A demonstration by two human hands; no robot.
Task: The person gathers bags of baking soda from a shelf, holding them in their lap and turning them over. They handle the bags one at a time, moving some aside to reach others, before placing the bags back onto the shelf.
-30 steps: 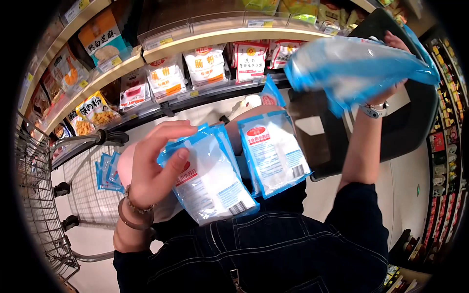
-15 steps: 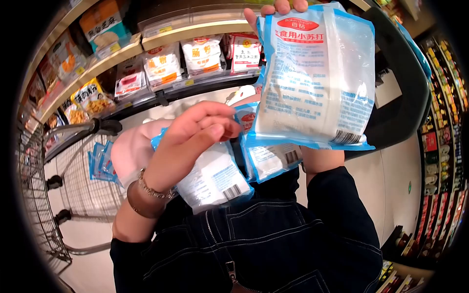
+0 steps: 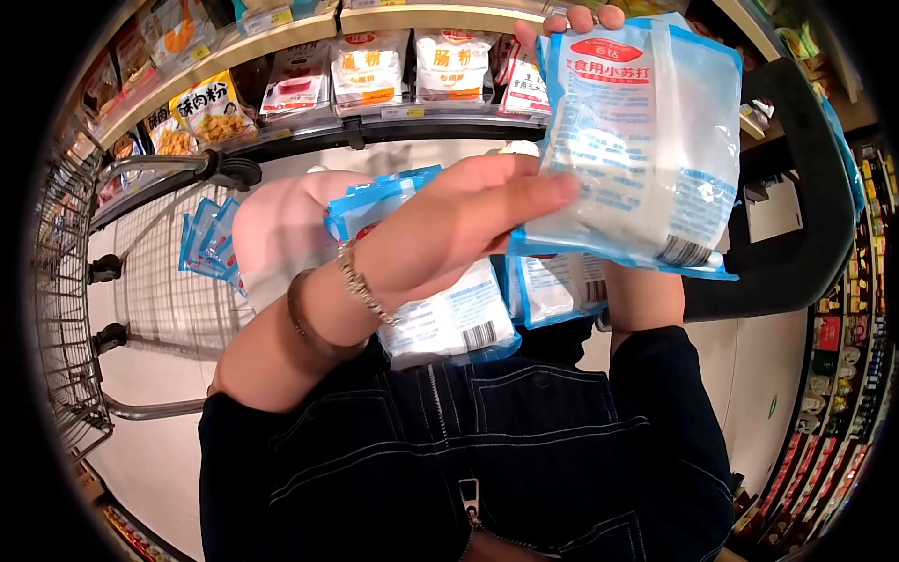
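Observation:
A blue-edged clear bag of baking soda (image 3: pixel 646 140) is held up in front of me, its printed side facing me. The fingers of my right hand (image 3: pixel 582 19) curl over its top edge, while the rest of that hand is hidden behind it. My left hand (image 3: pixel 459 220) grips the lower left edge, thumb across the front and fingers mostly out of sight behind. Below, on my lap, similar bags lie together: one bag (image 3: pixel 449 323) under my left wrist, another bag (image 3: pixel 562 286) beside it. More blue-edged packets (image 3: pixel 379 197) sit behind my left hand.
Several blue packets (image 3: pixel 211 239) lie at the left, near a wire shopping cart (image 3: pixel 70 272). Ahead, a shelf (image 3: pixel 403 112) carries white flour bags (image 3: pixel 454 66) and yellow packets (image 3: pixel 213 108). A black curved frame (image 3: pixel 796 253) stands close on the right, with stocked shelves (image 3: pixel 843 318) beyond.
My left hand has moved right and come onto the bag's lower left edge, having been loosely curled beside it. My right hand keeps hold. The view has shifted slightly.

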